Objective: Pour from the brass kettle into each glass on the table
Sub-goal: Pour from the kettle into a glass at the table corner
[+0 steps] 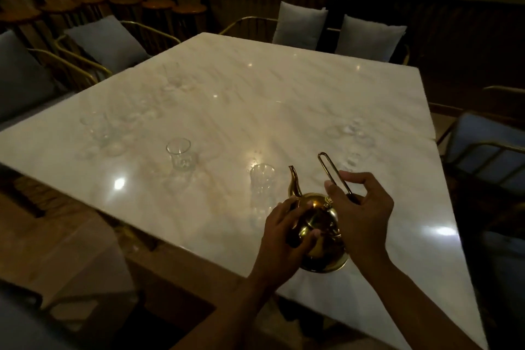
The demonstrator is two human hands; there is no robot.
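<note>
No pour had started as far as the frame showed. The brass kettle (318,229) stood on the desk (284,88) near the front edge, base flat, spout up and aimed away toward the nearest glass (262,182). No stream at the spout.

Left hand (284,231) was cupped against the kettle's left side, fingers spread over the body, steadying rather than lifting. Right hand (362,207) was loosely curled around the lower end of the upright wire handle (335,176), thumb and fingers around it but not clenched; grip looked half-formed.

Glasses: the nearest one sat just beyond the spout, and a second glass (179,154) was further left; both looked empty, though clear glass in dim light makes that uncertain. A third glass (95,128) at the left and a fourth (172,75) further back were faint and blurred. Possibly more at the right, near (353,139); couldn't tell count or fill.

My read: zero glasses done, all remaining, the step in hand being getting a grip on the kettle.

Kettle look: polished gold-tone, round belly, curved gooseneck spout, small ornate lid knob (329,202), tall thin loop handle. Highly reflective, probably slippery.
</note>
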